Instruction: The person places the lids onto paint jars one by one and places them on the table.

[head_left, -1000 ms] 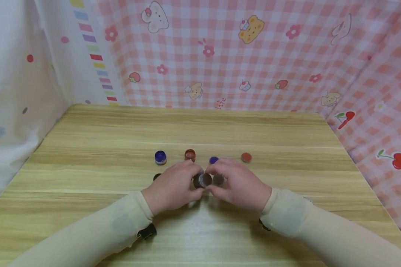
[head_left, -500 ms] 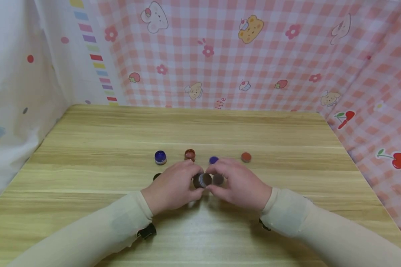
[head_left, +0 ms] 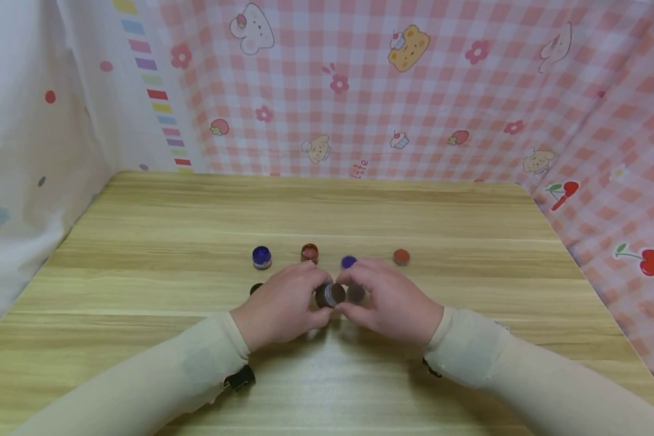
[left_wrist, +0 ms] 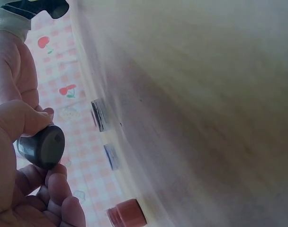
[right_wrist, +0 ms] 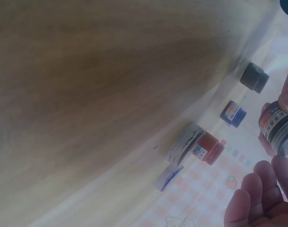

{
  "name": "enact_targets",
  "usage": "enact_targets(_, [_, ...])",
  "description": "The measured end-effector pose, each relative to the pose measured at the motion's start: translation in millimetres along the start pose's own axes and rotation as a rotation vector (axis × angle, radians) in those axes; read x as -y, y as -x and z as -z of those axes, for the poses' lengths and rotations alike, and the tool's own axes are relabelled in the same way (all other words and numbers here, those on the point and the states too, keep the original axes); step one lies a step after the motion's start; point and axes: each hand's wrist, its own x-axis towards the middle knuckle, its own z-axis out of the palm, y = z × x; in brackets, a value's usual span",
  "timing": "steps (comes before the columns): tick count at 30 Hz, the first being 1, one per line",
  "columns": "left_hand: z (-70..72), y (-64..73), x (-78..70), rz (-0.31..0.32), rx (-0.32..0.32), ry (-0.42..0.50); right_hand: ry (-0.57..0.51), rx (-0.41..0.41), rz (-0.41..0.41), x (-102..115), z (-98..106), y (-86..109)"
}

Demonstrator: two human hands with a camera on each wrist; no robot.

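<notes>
My left hand (head_left: 286,301) grips a small dark paint jar (head_left: 329,295) between thumb and fingers. The jar lies tipped sideways, base to the left and clear ribbed end to the right, raised off the table. At that right end, the thumb and forefinger of my right hand (head_left: 390,303) pinch the rim; its other fingers extend loosely in the right wrist view. Whether a lid sits on this jar is hard to tell. A dark lid (head_left: 356,293) lies on the table just beneath the right hand. In the left wrist view the jar's dark base (left_wrist: 52,147) faces the camera.
Behind the hands stand an open blue paint jar (head_left: 261,258) and an open red paint jar (head_left: 309,253). A blue lid (head_left: 349,261) and a red lid (head_left: 401,257) lie to their right. Another dark jar (right_wrist: 255,77) is partly hidden by the left hand in the head view.
</notes>
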Motion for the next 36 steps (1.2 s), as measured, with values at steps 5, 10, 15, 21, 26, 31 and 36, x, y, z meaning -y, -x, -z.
enact_targets(5, [0.0,-0.2,0.3,-0.004,-0.002,-0.003,-0.021,-0.014,0.019,-1.2,-0.9,0.4])
enact_targets(10, [-0.3,-0.3,0.4,-0.005,0.002,0.000,-0.016,-0.007,0.019,-1.4,-1.3,1.0])
enact_targets(15, [-0.1,0.0,-0.5,0.003,0.009,0.000,-0.008,0.002,-0.011,-0.7,-1.2,1.2])
enact_targets(21, [0.2,0.2,-1.0,0.007,0.008,0.002,-0.022,-0.011,0.008,-0.9,-1.6,0.9])
enact_targets(26, [-0.3,-0.1,-0.1,0.003,0.009,0.001,-0.010,-0.009,0.014,-0.3,-1.8,0.8])
enact_targets(31, [-0.3,-0.1,0.2,0.008,0.017,-0.004,-0.001,0.007,-0.020,0.0,-2.2,1.1])
enact_targets(36, [-0.1,0.3,0.5,0.012,0.017,0.002,-0.013,-0.003,-0.007,-0.7,-2.7,1.2])
